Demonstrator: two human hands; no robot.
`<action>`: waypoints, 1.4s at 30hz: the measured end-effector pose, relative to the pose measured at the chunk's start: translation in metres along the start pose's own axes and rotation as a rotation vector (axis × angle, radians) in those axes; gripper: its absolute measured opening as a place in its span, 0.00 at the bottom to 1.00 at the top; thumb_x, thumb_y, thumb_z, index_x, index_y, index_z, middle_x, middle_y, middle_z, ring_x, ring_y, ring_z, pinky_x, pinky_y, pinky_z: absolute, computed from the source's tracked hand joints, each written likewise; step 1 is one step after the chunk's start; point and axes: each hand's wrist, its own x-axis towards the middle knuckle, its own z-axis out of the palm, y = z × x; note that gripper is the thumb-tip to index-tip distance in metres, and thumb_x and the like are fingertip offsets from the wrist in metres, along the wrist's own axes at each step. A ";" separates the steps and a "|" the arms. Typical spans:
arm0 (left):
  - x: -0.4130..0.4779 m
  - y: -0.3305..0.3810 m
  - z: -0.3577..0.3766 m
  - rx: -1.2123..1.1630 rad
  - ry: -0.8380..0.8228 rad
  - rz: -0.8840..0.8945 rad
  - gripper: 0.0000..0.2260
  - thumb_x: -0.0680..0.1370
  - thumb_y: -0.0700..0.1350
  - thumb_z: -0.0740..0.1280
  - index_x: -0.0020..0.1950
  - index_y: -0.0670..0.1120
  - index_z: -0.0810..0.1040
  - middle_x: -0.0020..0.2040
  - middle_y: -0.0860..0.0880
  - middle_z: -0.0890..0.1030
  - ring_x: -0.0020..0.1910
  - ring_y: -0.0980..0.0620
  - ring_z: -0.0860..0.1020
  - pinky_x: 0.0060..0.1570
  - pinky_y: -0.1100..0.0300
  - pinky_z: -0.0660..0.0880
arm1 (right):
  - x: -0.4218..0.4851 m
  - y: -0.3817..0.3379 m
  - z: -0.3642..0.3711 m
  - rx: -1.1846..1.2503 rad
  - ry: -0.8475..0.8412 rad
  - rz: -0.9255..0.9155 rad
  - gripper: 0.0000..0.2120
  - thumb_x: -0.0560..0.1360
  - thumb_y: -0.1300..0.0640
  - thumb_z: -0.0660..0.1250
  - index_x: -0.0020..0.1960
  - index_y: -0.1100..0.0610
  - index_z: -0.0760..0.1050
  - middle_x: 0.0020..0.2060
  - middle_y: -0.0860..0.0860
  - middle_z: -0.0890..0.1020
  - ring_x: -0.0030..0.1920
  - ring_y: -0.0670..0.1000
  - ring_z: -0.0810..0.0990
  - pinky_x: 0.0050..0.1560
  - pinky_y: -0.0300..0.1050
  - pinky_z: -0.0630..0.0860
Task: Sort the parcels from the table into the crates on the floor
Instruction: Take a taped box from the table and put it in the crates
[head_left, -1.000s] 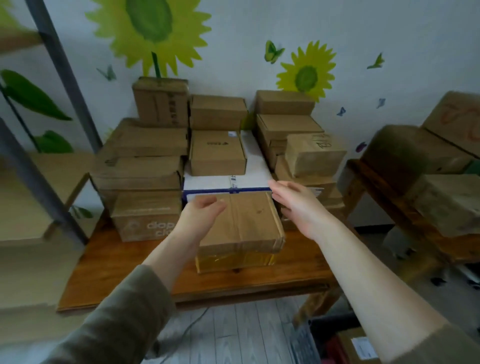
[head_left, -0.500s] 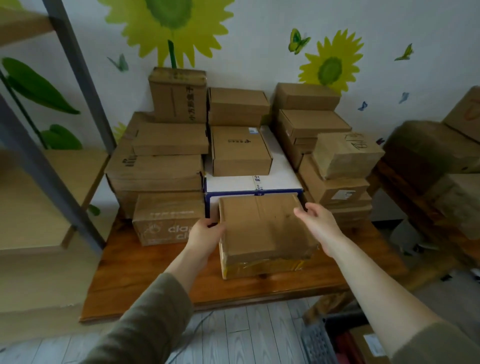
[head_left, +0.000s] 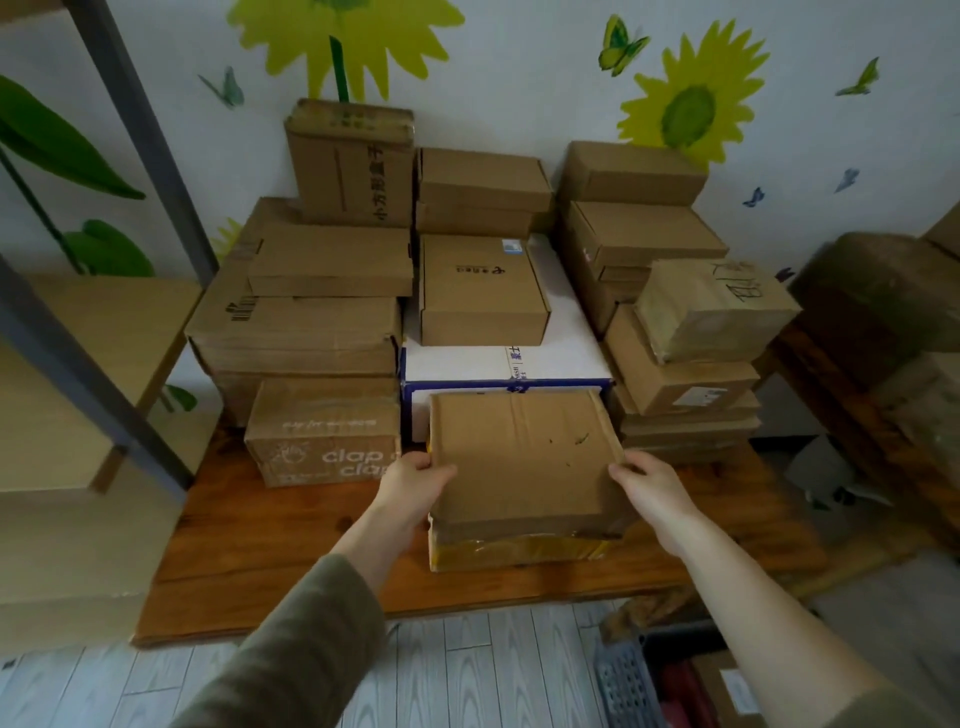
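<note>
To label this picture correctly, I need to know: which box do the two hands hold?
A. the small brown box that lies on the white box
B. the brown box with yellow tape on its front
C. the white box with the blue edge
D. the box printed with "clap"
B: the left hand and the right hand hold opposite sides of the brown box with yellow tape, thumbs on its top, near the front of the table.

Mid-frame I see a parcel (head_left: 524, 457) near the table's (head_left: 260, 561) front edge, with my left hand (head_left: 410, 480) gripping its left side and my right hand (head_left: 649, 488) its right. Stacked boxes (head_left: 322, 332) sit behind it on the table — a crate (head_left: 623, 686) lies at lower right.
</note>
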 end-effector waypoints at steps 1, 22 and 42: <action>-0.002 0.000 -0.002 0.001 0.013 0.013 0.19 0.78 0.45 0.64 0.69 0.45 0.70 0.64 0.44 0.74 0.63 0.44 0.71 0.62 0.44 0.71 | -0.003 -0.001 -0.004 -0.004 0.008 -0.017 0.20 0.80 0.56 0.58 0.72 0.56 0.65 0.67 0.54 0.71 0.67 0.54 0.69 0.64 0.49 0.68; -0.100 0.125 -0.061 -0.119 0.247 0.822 0.21 0.77 0.33 0.62 0.61 0.57 0.72 0.49 0.60 0.78 0.48 0.61 0.77 0.39 0.68 0.74 | -0.060 -0.135 -0.063 0.893 -0.021 -0.416 0.10 0.79 0.53 0.60 0.55 0.53 0.78 0.49 0.52 0.83 0.53 0.51 0.80 0.48 0.46 0.76; -0.106 0.116 -0.078 -0.491 0.082 0.437 0.21 0.79 0.58 0.56 0.61 0.45 0.76 0.55 0.40 0.80 0.55 0.43 0.78 0.56 0.46 0.74 | -0.065 -0.137 -0.050 0.890 -0.238 -0.237 0.14 0.80 0.54 0.56 0.42 0.55 0.77 0.40 0.54 0.83 0.45 0.54 0.81 0.46 0.49 0.78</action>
